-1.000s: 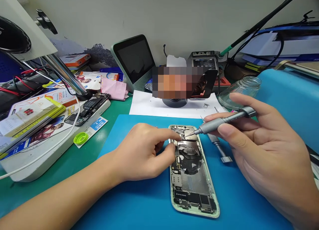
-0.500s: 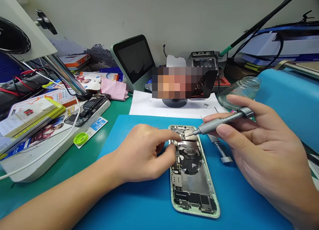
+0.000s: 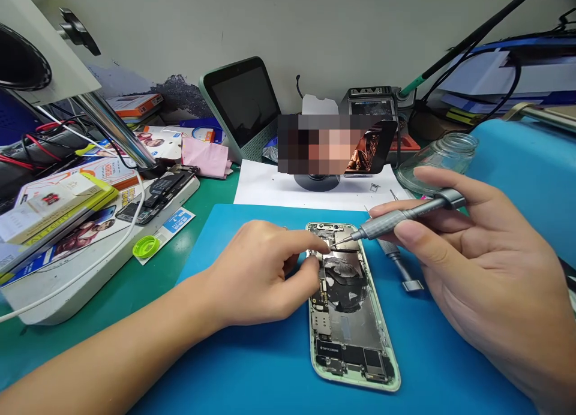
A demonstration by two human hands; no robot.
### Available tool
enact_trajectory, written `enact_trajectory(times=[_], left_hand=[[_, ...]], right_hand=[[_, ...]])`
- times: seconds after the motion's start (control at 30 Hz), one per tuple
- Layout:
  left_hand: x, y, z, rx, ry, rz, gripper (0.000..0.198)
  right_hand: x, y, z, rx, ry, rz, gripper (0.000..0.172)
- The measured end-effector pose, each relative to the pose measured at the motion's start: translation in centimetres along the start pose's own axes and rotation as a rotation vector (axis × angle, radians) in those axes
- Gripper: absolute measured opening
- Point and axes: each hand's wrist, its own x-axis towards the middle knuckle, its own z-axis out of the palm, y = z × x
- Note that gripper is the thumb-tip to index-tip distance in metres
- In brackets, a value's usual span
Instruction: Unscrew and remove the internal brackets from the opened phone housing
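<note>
An opened phone (image 3: 360,334) with a pale green frame lies on a blue mat (image 3: 216,367), its circuit board, metal plate and black parts exposed. My left hand (image 3: 270,274) reaches over its upper left part, index finger and thumb curled close together. What they grip there, if anything, is hidden. In my right hand (image 3: 477,253) is a grey precision screwdriver (image 3: 387,224), held slanted between thumb and fingers. Its thin tip points down at the upper part of the phone, right beside my left index fingertip. A second grey screwdriver (image 3: 400,270) lies on the mat, partly behind my right hand.
Behind the mat stand a phone holder (image 3: 317,182), a smart display (image 3: 243,106) and a glass jar (image 3: 443,154). On the left are a microscope stand (image 3: 112,124), another opened phone (image 3: 157,193), boxes and a green cap (image 3: 146,247). A white cable crosses there.
The view has shifted slightly. Both hands keep nearly the same pose, with the screwdriver tip still at the upper part of the phone.
</note>
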Motion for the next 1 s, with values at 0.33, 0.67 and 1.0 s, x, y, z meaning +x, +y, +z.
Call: enact_trajectory(times=[0.33,0.67,1.0], left_hand=[[-0.06,-0.1,-0.05,0.008,0.007,-0.011,0.027],[-0.06,-0.06,-0.09,0.055,-0.062,0.045,0.024],[-0.08,-0.08,-0.19,0.058,-0.058,0.049,0.026]], right_hand=[[-0.01,-0.03,-0.05,-0.028,0.015,-0.026,0.046],[-0.01,0.1,-0.06,-0.042,0.024,-0.04,0.046],[-0.02,0.13,-0.13,-0.044,0.007,-0.036,0.044]])
